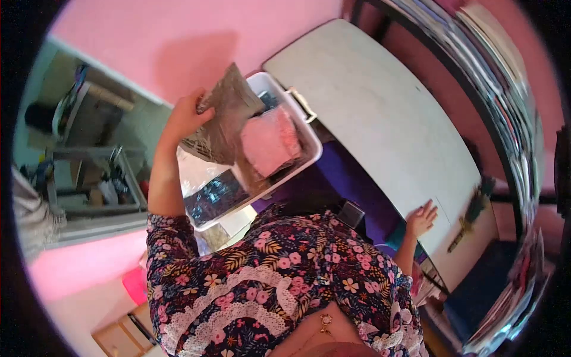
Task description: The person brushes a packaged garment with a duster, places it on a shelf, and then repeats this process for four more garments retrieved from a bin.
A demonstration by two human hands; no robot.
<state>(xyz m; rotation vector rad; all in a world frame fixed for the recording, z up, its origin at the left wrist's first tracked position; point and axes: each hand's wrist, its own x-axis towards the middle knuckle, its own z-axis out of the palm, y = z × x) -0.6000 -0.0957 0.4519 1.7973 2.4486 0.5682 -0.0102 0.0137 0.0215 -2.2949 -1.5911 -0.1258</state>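
My left hand (191, 118) is closed on the edge of a grey-brown packet (229, 116), which looks flat and wrapped in crinkled clear plastic. It is held tilted over a white plastic bin (315, 149). Inside the bin lie a pink packet (270, 143) in clear wrap, a dark blue patterned packet (215, 195) and a whitish packet (199, 169). Part of the contents is hidden behind the held packet. On the other side, my right hand (422, 220) has its fingers spread and holds nothing; it overlaps the near edge of the white table (380, 107).
The bin's handle (302, 106) faces the table. A green-and-tan object (473, 214) lies at the table's right end. Tall stacks of folded material (505, 89) fill a dark-framed shelf on the right. A pink wall (143, 35) and a mirror-like opening (89, 131) border the left.
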